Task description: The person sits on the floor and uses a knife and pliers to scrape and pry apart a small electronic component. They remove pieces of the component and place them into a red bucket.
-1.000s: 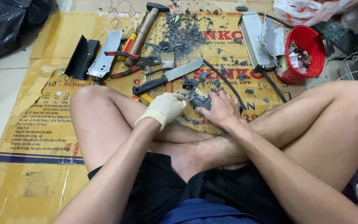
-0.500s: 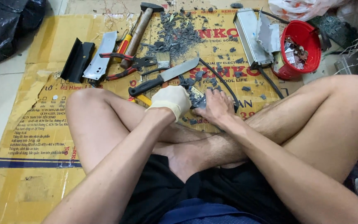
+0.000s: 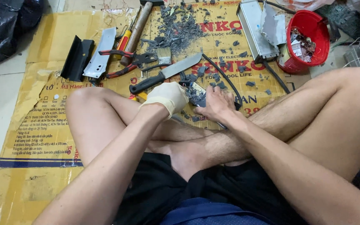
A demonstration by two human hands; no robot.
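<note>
Circuit board [image 3: 197, 96], dark, mid-cardboard [image 3: 42, 125]: steadied by gloved left hand [image 3: 168, 96], gripped by bare right hand [image 3: 215, 103], both closed around it for working.

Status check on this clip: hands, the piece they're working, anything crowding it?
Left hand, gloved, and bare right hand both on the circuit board. Grip unclear. Knife, cable, grey chips close by.
</note>
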